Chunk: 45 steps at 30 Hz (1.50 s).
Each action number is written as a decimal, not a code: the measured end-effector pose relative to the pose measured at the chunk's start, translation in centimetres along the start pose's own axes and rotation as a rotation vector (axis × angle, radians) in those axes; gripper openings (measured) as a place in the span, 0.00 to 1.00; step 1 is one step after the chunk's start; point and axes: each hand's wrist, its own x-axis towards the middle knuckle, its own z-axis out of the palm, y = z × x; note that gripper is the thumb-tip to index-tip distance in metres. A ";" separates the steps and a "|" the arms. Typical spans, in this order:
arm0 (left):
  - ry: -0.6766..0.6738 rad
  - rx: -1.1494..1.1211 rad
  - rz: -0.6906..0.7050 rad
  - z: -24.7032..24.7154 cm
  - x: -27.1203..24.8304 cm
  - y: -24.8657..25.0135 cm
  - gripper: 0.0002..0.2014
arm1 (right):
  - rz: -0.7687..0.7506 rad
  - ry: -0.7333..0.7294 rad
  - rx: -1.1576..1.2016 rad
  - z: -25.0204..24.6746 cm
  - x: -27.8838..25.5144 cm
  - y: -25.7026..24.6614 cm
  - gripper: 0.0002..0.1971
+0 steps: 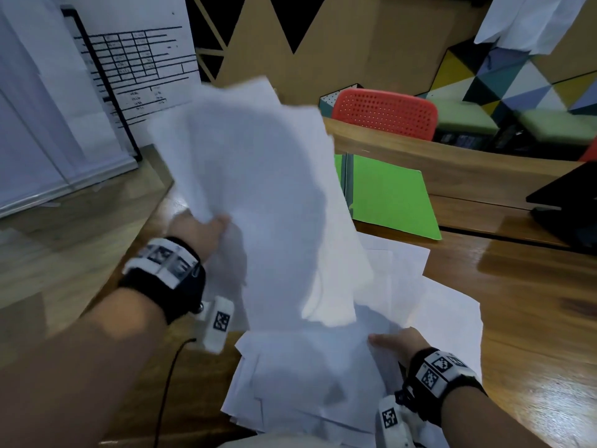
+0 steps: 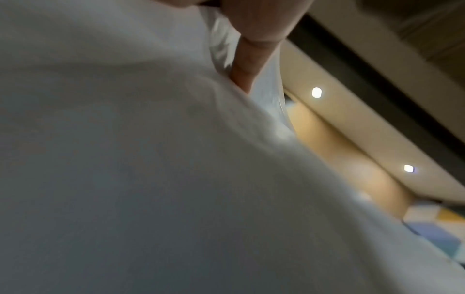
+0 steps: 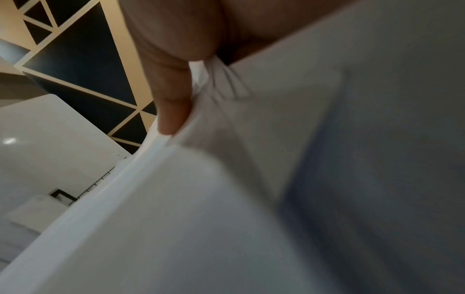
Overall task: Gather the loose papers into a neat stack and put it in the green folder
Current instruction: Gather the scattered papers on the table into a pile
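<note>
**deskjockey:** Starting big: wooden table (image 1: 533, 318), with a red chair (image 1: 386, 113) behind it and a black laptop (image 1: 568, 205) off at the right edge. The green folder (image 1: 392, 197) lies flat and closed on the table, past the mess and a bit to the right. Nearer the person there's a loose spread of papers (image 1: 310, 376) lying on the table, edges all askew.

**paperpusher:** And the hands?

**deskjockey:** Left hand (image 1: 200, 231) is clamped on a raised bunch of sheets (image 1: 258, 195), pinching its left edge, so the bunch stands up tall and floppy over the table. Right hand (image 1: 399, 342) is low, and the right wrist view shows its thumb (image 3: 173, 99) pinching a corner of the papers.

**paperpusher:** Which way does the folder run?

**deskjockey:** Long axis goes away from the person, leaning slightly right, spine on the left side. My guess is the right hand is the nearer one to it. The raised bunch's long axis is roughly upright, so it'd need squaring and laying flat first.
</note>
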 end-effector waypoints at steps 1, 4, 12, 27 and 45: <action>-0.065 0.026 -0.038 1.3 -0.6 -0.8 0.24 | -0.005 -0.002 0.052 -0.2 -0.4 -0.3 0.31; -0.211 0.127 -0.134 5.0 -2.2 -4.7 0.22 | 0.050 -0.085 0.303 -0.3 1.9 0.9 0.50; -0.611 0.541 -0.026 9.9 -3.7 -11.0 0.27 | -0.181 0.013 0.109 1.8 -1.9 -1.6 0.10; -0.511 -0.061 -0.321 5.8 -4.8 -8.3 0.21 | -0.192 -0.209 0.261 2.8 -4.5 -4.6 0.23; -0.485 -0.002 -0.537 4.7 -1.2 -14.3 0.29 | 0.209 0.411 -0.089 -6.5 0.1 -1.1 0.35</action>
